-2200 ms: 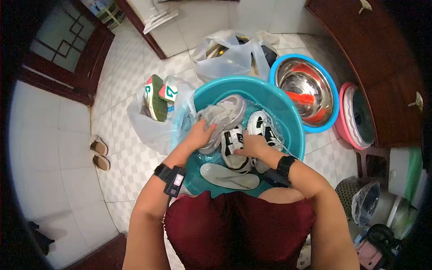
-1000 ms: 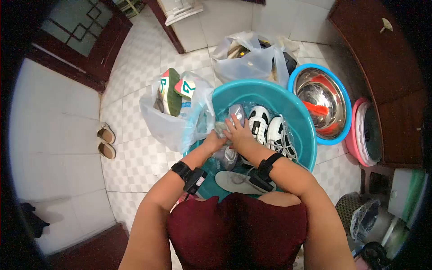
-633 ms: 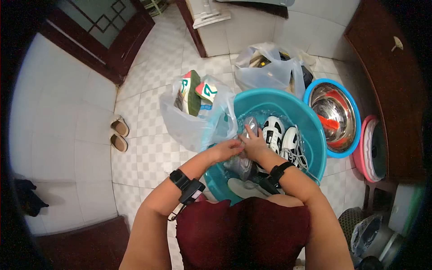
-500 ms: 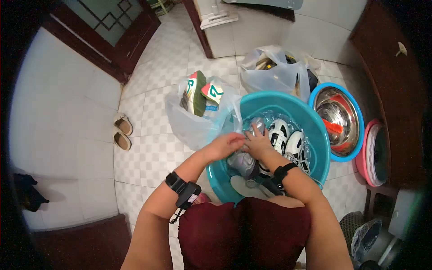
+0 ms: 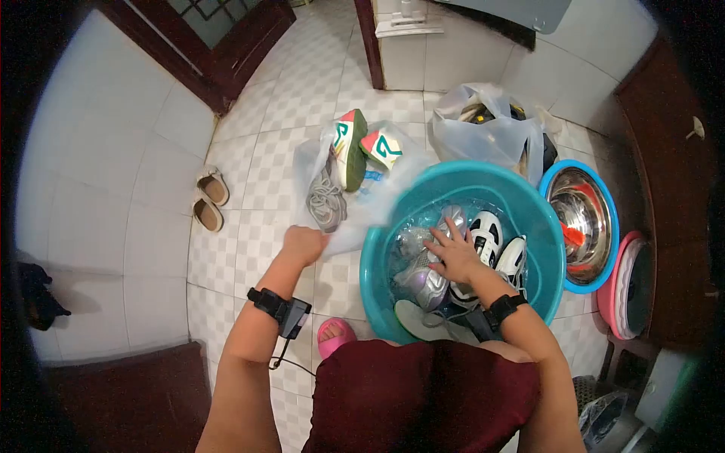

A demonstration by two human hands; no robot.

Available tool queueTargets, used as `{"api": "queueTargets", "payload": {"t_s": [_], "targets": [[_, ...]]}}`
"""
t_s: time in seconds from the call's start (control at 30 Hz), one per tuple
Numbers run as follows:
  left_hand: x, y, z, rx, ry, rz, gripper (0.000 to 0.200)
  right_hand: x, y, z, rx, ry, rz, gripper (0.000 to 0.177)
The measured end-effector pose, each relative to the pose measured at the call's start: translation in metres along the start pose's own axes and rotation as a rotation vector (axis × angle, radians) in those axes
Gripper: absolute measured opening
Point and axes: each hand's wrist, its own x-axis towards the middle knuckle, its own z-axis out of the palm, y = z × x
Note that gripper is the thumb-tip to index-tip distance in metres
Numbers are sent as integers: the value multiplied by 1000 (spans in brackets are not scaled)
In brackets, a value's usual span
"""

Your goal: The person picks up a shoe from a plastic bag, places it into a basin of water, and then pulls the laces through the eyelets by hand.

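A teal tub (image 5: 375, 291) holds water and several shoes. Inside it, my right hand (image 5: 458, 253) lies spread over a silver shoe (image 5: 427, 281), beside a black-and-white shoe (image 5: 485, 235). A second black-and-white shoe (image 5: 512, 261) lies further right, and a pale sole (image 5: 417, 318) shows at the near side. My left hand (image 5: 306, 244) is closed at the near edge of a clear plastic bag (image 5: 353, 240), pinching its film. In that bag are a grey laced shoe (image 5: 326, 202) and white shoes with green soles (image 5: 350, 151).
Another filled plastic bag (image 5: 483, 124) stands behind the tub. To the right are a metal bowl in a blue basin (image 5: 581, 215) and a pink basin (image 5: 615, 306). Beige shoes (image 5: 208, 211) sit by the left wall. A pink slipper (image 5: 332, 337) is near the tub.
My left hand has moved left from the tub to the bag, whose side is drawn back, exposing the grey shoe. My right hand remains over the silver shoe. The view has shifted slightly.
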Motion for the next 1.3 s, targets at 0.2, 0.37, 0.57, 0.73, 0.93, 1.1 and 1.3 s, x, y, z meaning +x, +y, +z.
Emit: {"api": "queueTargets", "payload": {"t_s": [0.2,0.37,0.57,0.73,0.93,1.1,1.3], "targets": [[9,-32,26,-185,231,-294,30,0,0,-2,0,3,3,58],[67,-20,22,-261,632,-228,44,-1,-2,-2,16,31,-11,57],[80,10,-1,-207,658,16,56,-1,-3,-3,14,6,-1,57],[75,51,0,-955,346,258,36,-2,-4,-4,5,14,-6,57],[69,55,14,-1280,83,-180,27,-2,-3,-5,-8,44,-17,57],[83,9,-1,-363,613,-119,40,-2,-3,0,-3,51,-11,57],[114,-40,-4,-74,922,-389,55,-2,-4,-2,4,59,-13,57]]}}
